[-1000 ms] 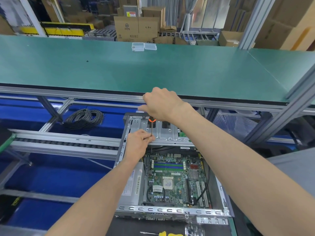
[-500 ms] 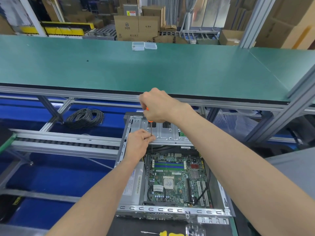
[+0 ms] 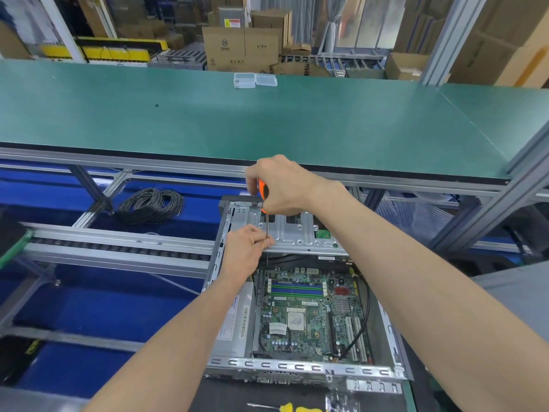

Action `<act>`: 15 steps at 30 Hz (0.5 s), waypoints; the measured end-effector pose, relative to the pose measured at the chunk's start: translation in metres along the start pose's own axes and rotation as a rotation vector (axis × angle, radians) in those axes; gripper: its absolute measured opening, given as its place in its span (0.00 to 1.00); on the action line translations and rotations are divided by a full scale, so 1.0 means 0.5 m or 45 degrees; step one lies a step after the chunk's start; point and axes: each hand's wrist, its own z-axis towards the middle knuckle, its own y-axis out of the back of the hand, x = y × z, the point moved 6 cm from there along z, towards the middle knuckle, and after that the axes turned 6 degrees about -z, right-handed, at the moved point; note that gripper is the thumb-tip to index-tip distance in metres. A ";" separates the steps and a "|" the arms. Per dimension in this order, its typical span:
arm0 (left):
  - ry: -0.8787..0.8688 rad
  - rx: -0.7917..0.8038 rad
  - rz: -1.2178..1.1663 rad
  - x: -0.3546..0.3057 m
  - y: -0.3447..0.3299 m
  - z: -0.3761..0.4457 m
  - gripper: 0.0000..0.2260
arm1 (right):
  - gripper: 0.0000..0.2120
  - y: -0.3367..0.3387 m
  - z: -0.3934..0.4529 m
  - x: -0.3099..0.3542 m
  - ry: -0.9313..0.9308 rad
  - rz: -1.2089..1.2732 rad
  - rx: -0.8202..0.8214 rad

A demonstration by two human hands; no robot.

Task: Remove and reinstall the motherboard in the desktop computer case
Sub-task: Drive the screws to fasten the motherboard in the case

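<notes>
Below the hands: motherboard [image 3: 309,316] lies flat inside the open computer case [image 3: 297,368], just under the left wrist.
Right hand [image 3: 279,185]: fingers curled round the orange-and-black handle of a screwdriver [image 3: 262,193], held upright.
Left hand [image 3: 246,248]: fingertips pinch the screwdriver's thin shaft low down, resting at the case's metal drive bracket [image 3: 294,233].
Beyond the hands: green counter [image 3: 267,120] carrying a clear plastic box [image 3: 255,80].
Left of the hands: coiled black cable [image 3: 151,205].

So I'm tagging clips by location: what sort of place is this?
Likely a factory or warehouse assembly line: a long green workbench, a roller conveyor beside the open computer case, and stacked cardboard boxes behind.
</notes>
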 end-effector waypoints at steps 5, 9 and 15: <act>0.012 -0.003 0.009 0.002 -0.003 0.004 0.03 | 0.17 -0.002 -0.001 -0.016 -0.221 -0.271 -0.129; 0.010 -0.006 -0.009 0.003 -0.001 0.002 0.03 | 0.10 -0.005 0.005 0.006 -0.016 -0.059 -0.050; -0.007 -0.015 0.016 0.000 -0.001 0.003 0.04 | 0.18 -0.002 0.000 -0.021 -0.178 -0.127 -0.114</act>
